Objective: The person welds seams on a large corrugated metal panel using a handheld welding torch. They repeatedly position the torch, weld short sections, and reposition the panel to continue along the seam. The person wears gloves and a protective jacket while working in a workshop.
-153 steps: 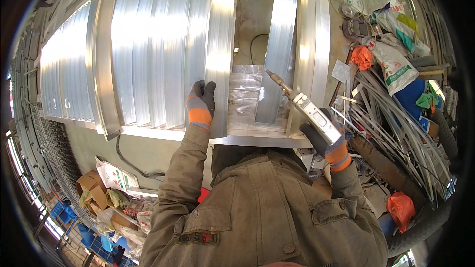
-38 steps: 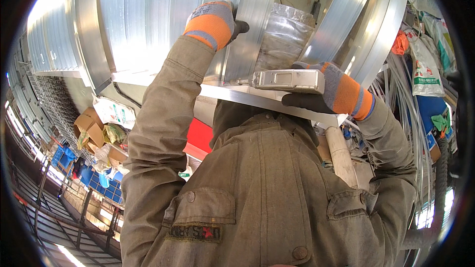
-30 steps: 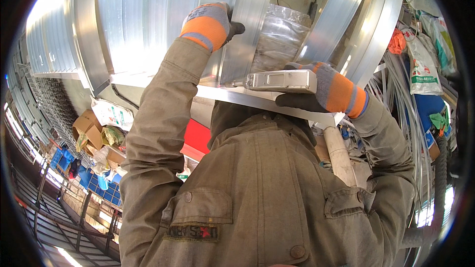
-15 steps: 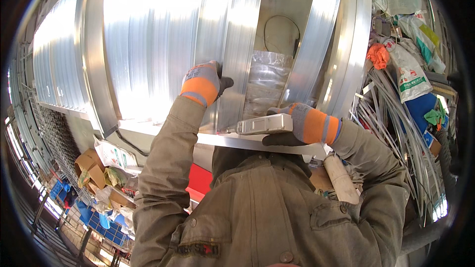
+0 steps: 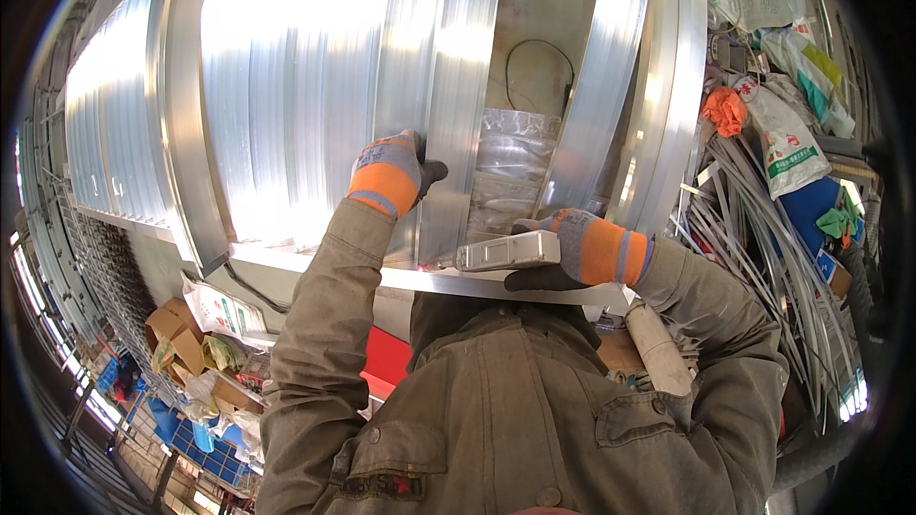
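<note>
My left hand [image 5: 391, 172], in a grey and orange glove, rests with curled fingers on a long shiny aluminium profile [image 5: 410, 67]. Its dark thumb points right, across the neighbouring profile. Lower right, my gloved right hand [image 5: 587, 248] is wrapped round a grey, box-shaped handheld tool [image 5: 509, 252]. The tool's slim tip faces left, beside the lower end of the profiles, and a small reddish glow shows there. Just beneath it runs a crosswise metal bar [image 5: 477, 285]. How the fingers sit behind the tool is partly hidden.
Parallel aluminium profiles [image 5: 286, 86] cover the bench. A beige hose-like tube [image 5: 660, 348] hangs by my right forearm. Thin metal strips [image 5: 763, 257] and plastic bags [image 5: 787, 148] pile up at right. At lower left are a cardboard box [image 5: 176, 332] and a white sack [image 5: 218, 310].
The whole view has shifted slightly. Against the profiles, both hands keep nearly the same places and the same holds. The tool has barely moved.
</note>
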